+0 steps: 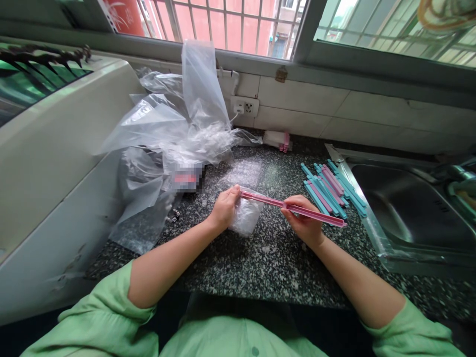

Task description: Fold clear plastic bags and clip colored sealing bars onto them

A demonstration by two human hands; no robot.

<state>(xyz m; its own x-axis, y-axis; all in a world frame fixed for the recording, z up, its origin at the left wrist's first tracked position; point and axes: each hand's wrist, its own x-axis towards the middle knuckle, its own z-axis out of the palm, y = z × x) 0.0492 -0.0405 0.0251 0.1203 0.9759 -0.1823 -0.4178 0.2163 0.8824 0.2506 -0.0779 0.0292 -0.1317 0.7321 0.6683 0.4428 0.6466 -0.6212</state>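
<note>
Your left hand (pixel 225 206) pinches the pink clip (pixel 268 200) beside a clear bag (pixel 246 220); your right hand (pixel 304 220) grips the clip's middle.

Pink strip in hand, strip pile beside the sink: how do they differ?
The left hand and right hand hold the pink strip; the strip pile lies on the counter. The pink strip is one piece; the strip pile holds many, pink and turquoise. Shared: long, narrow shape.

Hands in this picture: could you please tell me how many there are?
2: the left hand at one end of the pink sealing clip, the right hand gripping it near its middle.
</note>
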